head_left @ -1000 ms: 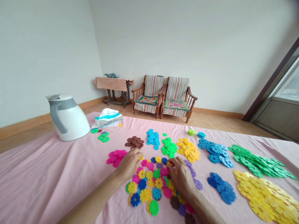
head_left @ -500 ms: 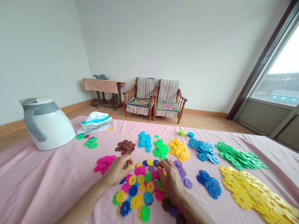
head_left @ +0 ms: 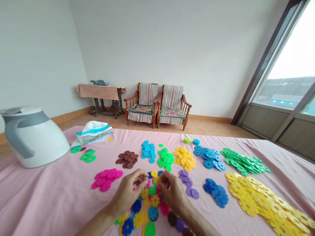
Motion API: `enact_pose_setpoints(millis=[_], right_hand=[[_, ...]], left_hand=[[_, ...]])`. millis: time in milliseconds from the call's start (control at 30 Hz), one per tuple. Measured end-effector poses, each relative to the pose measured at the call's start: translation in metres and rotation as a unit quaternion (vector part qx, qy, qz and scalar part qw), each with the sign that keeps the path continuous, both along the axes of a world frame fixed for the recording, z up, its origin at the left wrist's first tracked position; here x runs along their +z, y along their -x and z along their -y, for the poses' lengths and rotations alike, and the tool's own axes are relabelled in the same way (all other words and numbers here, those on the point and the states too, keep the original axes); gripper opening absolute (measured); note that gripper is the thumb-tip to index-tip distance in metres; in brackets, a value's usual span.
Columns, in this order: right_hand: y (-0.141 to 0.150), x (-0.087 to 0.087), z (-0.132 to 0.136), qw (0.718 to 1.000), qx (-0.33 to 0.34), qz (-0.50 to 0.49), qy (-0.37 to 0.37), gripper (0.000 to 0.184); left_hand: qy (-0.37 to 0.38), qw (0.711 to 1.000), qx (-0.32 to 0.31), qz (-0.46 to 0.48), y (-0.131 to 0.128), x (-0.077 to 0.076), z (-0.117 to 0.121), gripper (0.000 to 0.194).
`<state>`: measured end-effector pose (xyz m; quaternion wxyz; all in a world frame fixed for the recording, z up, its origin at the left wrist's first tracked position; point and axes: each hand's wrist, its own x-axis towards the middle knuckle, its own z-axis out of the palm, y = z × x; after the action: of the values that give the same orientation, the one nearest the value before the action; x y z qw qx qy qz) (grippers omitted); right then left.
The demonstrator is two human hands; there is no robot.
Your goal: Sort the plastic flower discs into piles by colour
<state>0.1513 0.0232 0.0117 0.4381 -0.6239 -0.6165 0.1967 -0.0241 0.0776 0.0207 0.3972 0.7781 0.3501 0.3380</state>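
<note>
A loose pile of mixed plastic snowflake discs [head_left: 140, 217] in yellow, blue, pink and green lies on the cloth in front of me. My left hand [head_left: 130, 189] is over the pile's left side, fingers curled toward the thumb; whatever is in them is hidden. Opposite it, my right hand [head_left: 173, 190] has bent fingers, with a yellow snowflake disc [head_left: 157, 180] at its fingertips. Pink discs [head_left: 105, 179] lie left of my left hand, and purple discs [head_left: 189, 184] lie just right of my right hand.
Sorted brown [head_left: 127, 159], light blue [head_left: 148, 150], green [head_left: 166, 159] and yellow discs [head_left: 184, 158] lie beyond my hands. A long yellow spread [head_left: 261, 200] covers the right. A kettle [head_left: 41, 141] and tissue box [head_left: 94, 132] stand left on the pink cloth [head_left: 61, 203].
My left hand has moved right, closer to my right hand, over the mixed discs. A yellow disc now shows at my right fingertips. The view has turned slightly right.
</note>
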Motion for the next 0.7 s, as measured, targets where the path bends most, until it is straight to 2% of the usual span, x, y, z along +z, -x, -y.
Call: enact_pose_setpoints(millis=[167,267,333,400,467,567,633,700], right_hand=[[-0.066,-0.002,-0.023,0.986,-0.136,0.093,0.0,0.014],[-0.101,-0.007,-0.032,0.976,-0.198,0.087,-0.006,0.017],[-0.11,-0.009,-0.035,0.971,-0.229,0.062,-0.014,0.023],[-0.105,-0.009,-0.035,0.969,-0.237,0.063,-0.027,0.025],[-0.086,-0.007,-0.033,0.976,-0.198,0.085,-0.041,0.023],[-0.047,-0.003,-0.027,0.988,-0.056,0.13,-0.054,0.023],[-0.024,0.0,-0.022,0.979,0.037,0.187,-0.067,0.028],[-0.01,0.001,-0.019,0.964,0.096,0.239,-0.066,0.039]], left_hand=[[-0.089,0.992,0.076,-0.045,0.012,-0.005,-0.014,0.014],[-0.116,0.986,0.093,-0.076,0.014,-0.007,-0.017,0.013],[-0.132,0.983,0.091,-0.093,0.013,-0.008,-0.017,0.013],[-0.152,0.979,0.087,-0.105,0.011,-0.009,-0.015,0.015],[-0.175,0.975,0.073,-0.119,0.009,-0.011,-0.014,0.019],[-0.198,0.968,0.037,-0.149,0.007,-0.012,-0.013,0.027],[-0.203,0.964,0.022,-0.168,0.005,-0.012,-0.012,0.03],[-0.203,0.963,0.015,-0.178,0.005,-0.011,-0.012,0.03]])
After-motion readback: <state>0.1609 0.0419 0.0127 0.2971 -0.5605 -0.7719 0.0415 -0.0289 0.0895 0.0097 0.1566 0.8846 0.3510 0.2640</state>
